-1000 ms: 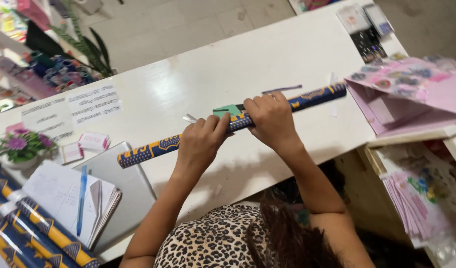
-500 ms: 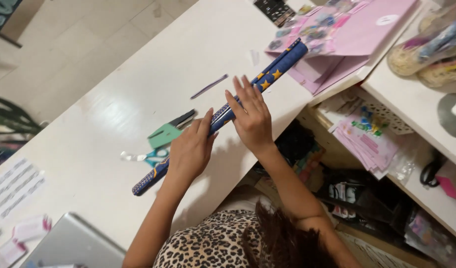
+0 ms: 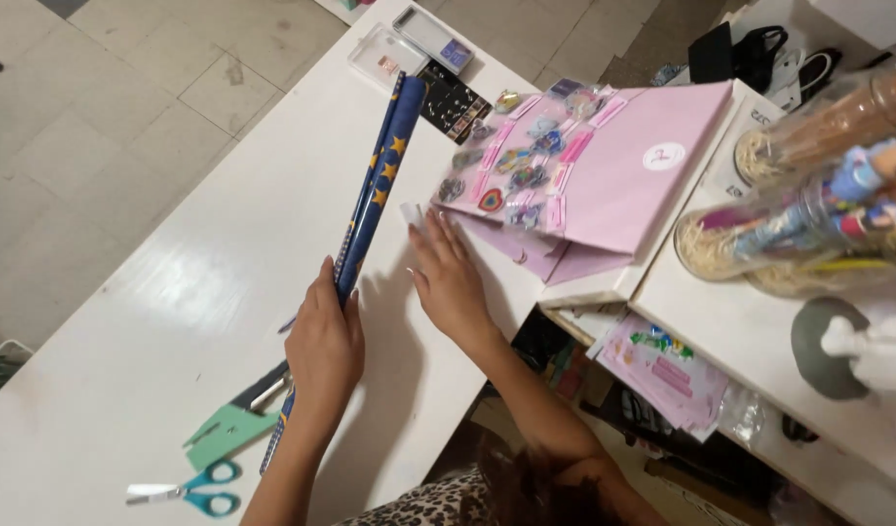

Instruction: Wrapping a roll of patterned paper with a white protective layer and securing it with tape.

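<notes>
A long roll of dark blue wrapping paper with gold stars lies on the white table, pointing away from me. My left hand is closed around its lower part. My right hand rests flat on the table just right of the roll, fingers spread, not touching it. Its fingertips lie beside a small white piece near the edge of a pink sheet.
Teal-handled scissors and a green tape dispenser lie at the near left. Small colourful trinkets sit on the pink sheet, clear boxes beyond. Glass jars stand on a shelf to the right.
My view has swung right. The roll has turned and now points away from me. My right hand has let go of it and now lies flat beside it; my left hand still grips it.
</notes>
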